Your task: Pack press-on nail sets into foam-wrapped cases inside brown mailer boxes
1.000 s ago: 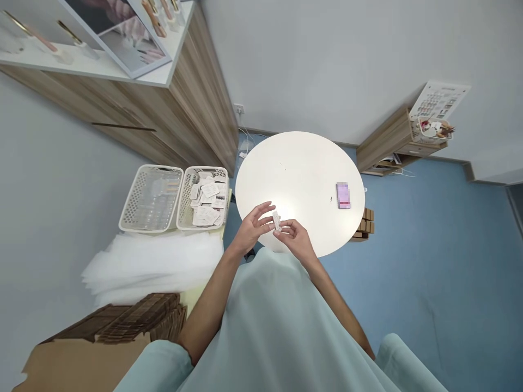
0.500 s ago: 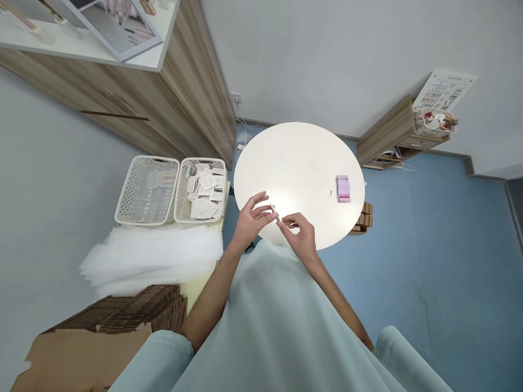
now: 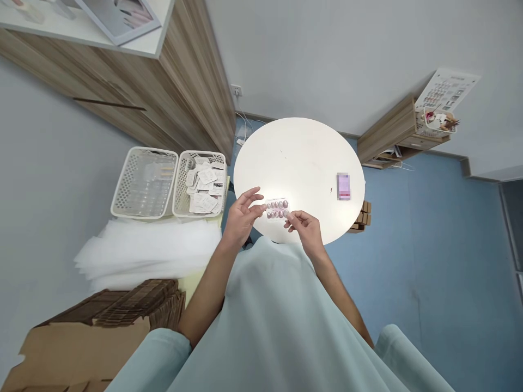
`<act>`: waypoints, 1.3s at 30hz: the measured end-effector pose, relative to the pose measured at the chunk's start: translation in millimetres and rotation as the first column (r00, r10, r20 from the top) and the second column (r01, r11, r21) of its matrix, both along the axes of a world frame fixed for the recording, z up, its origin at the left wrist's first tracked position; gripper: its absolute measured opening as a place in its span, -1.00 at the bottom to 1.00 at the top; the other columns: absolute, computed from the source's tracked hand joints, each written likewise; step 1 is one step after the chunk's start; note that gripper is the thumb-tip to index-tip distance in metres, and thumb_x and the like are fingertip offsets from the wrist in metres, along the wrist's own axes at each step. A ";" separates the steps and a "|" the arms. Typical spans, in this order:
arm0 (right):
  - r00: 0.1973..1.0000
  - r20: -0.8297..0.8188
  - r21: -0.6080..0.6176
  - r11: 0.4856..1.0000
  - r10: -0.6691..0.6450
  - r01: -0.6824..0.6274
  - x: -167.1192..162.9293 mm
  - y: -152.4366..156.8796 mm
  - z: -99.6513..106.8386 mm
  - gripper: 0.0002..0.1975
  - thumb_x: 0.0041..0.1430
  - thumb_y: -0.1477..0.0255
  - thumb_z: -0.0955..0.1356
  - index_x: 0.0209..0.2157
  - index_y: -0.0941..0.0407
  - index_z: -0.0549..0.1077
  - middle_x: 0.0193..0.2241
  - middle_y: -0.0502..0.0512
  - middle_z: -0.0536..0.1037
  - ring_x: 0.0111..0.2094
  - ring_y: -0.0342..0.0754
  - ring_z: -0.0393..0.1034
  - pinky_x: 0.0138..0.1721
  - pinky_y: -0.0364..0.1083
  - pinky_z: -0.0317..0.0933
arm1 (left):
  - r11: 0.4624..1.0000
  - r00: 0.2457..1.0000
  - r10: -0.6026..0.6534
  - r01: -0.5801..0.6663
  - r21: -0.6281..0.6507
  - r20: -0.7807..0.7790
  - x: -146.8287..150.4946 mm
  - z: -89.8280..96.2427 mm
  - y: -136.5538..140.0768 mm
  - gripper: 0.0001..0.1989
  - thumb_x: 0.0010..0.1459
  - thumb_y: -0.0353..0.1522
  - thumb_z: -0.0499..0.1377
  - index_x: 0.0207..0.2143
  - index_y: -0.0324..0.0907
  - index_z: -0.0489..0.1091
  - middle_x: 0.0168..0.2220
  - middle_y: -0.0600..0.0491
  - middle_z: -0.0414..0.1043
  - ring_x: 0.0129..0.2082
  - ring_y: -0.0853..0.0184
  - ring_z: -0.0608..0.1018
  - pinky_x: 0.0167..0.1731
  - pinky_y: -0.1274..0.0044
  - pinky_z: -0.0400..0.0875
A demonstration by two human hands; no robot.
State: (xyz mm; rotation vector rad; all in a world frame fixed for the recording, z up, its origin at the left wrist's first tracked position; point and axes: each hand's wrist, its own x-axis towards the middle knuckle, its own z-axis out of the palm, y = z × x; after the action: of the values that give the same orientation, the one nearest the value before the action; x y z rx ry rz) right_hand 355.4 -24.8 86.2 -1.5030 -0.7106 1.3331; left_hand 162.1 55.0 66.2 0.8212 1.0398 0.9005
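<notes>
While my right hand (image 3: 309, 231) pinches the nail card (image 3: 277, 209) touching my half-open left hand (image 3: 240, 219), whose hold is unclear, I judge this inspection, next needing steadiness

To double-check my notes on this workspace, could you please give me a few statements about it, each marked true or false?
1. The left hand and right hand both touch the card of oval pieces. True.
2. Those pieces sit in three rows. False: two rows.
3. White cards lie in the basket nearer the table. True.
4. The purple item lies on the floor. False: it is on the white table.
5. Brown cardboard is stacked at the person's left. True.
</notes>
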 end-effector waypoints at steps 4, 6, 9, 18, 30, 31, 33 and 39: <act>0.979 -0.179 -0.062 0.991 0.102 -0.115 2.3 -0.8 3.9 -0.49 0.06 -0.13 0.57 -0.36 0.06 0.59 -0.44 0.04 0.58 -0.38 -0.05 0.50 -0.30 -0.06 0.39 | 0.983 0.971 -0.160 0.174 -0.066 0.178 0.8 11.0 -3.8 -0.28 0.15 -0.08 0.49 0.31 -0.06 0.47 0.25 -0.19 0.53 0.13 0.09 0.63 0.08 0.33 0.53; 0.962 -0.233 -0.087 0.982 0.143 -0.167 2.2 -0.9 3.4 -0.45 0.03 -0.16 0.57 -0.38 0.06 0.58 -0.44 0.05 0.59 -0.39 -0.05 0.48 -0.32 -0.06 0.40 | 0.964 0.938 -0.232 0.257 -0.065 0.259 3.0 14.2 -6.9 -0.19 0.16 0.01 0.46 0.35 -0.12 0.43 0.27 -0.27 0.53 0.18 -0.03 0.62 0.16 0.21 0.49; 0.950 -0.256 -0.103 0.972 0.177 -0.209 0.8 -1.4 -0.7 -0.42 0.01 -0.20 0.56 -0.38 0.06 0.59 -0.44 0.07 0.60 -0.39 -0.04 0.49 -0.33 -0.07 0.41 | 0.946 0.911 -0.289 0.320 -0.062 0.295 5.5 14.9 -10.9 -0.09 0.14 0.08 0.44 0.40 -0.17 0.38 0.23 -0.33 0.56 0.19 -0.12 0.63 0.18 0.13 0.47; 0.987 0.158 0.001 1.000 0.013 -0.013 -13.9 -7.1 9.6 -0.65 0.16 0.02 0.56 -0.26 0.01 0.65 -0.24 0.08 0.65 -0.30 0.00 0.53 -0.33 -0.03 0.42 | 0.995 0.996 -0.077 0.081 -0.064 0.053 5.7 11.5 -14.9 -0.08 0.11 -0.07 0.51 0.42 -0.19 0.31 0.19 -0.28 0.60 0.20 -0.08 0.64 0.31 0.07 0.37; 0.823 0.568 0.120 0.990 -0.007 -0.074 -31.9 -2.6 9.5 -0.68 0.36 0.06 0.40 -0.33 -0.02 0.57 -0.27 0.13 0.63 -0.30 0.04 0.53 -0.25 0.05 0.47 | 0.999 0.993 0.042 -0.042 0.003 -0.111 0.8 13.0 -16.1 -0.19 0.11 -0.05 0.51 0.32 -0.18 0.43 0.20 -0.26 0.60 0.21 -0.05 0.63 0.30 0.11 0.43; 0.835 0.549 0.127 0.991 -0.031 -0.046 -28.5 -1.2 9.3 -0.69 0.35 0.07 0.41 -0.34 -0.01 0.57 -0.27 0.11 0.63 -0.32 0.03 0.53 -0.28 0.04 0.46 | 0.998 0.991 0.058 -0.056 0.017 -0.124 -0.4 13.3 -15.5 -0.23 0.13 -0.03 0.49 0.29 -0.18 0.46 0.16 -0.24 0.63 0.19 -0.03 0.65 0.29 0.12 0.44; 0.882 0.470 0.097 0.995 -0.041 -0.006 -21.1 2.0 8.7 -0.69 0.30 0.06 0.44 -0.35 -0.01 0.56 -0.31 0.08 0.63 -0.35 0.03 0.54 -0.34 0.01 0.43 | 0.996 0.986 0.087 -0.081 0.043 -0.144 -3.1 13.0 -13.5 -0.28 0.15 -0.01 0.47 0.25 -0.18 0.50 0.04 -0.18 0.70 0.09 0.01 0.70 0.23 0.14 0.48; 0.971 0.237 -0.045 0.999 0.020 -0.009 -6.7 6.8 0.4 -0.60 0.18 -0.03 0.51 -0.37 0.03 0.56 -0.46 0.02 0.60 -0.44 0.02 0.56 -0.44 -0.04 0.34 | 0.998 0.985 0.050 -0.043 0.045 -0.164 -8.1 13.4 -6.2 -0.35 0.11 -0.03 0.48 0.14 -0.19 0.56 -0.15 -0.09 0.73 -0.15 0.12 0.72 0.10 0.19 0.55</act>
State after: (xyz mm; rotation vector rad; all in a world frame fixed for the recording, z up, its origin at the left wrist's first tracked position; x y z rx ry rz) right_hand 348.7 -18.0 86.6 -1.7144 -0.8493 1.1974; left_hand 154.0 48.7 79.6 0.9212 1.1925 0.9071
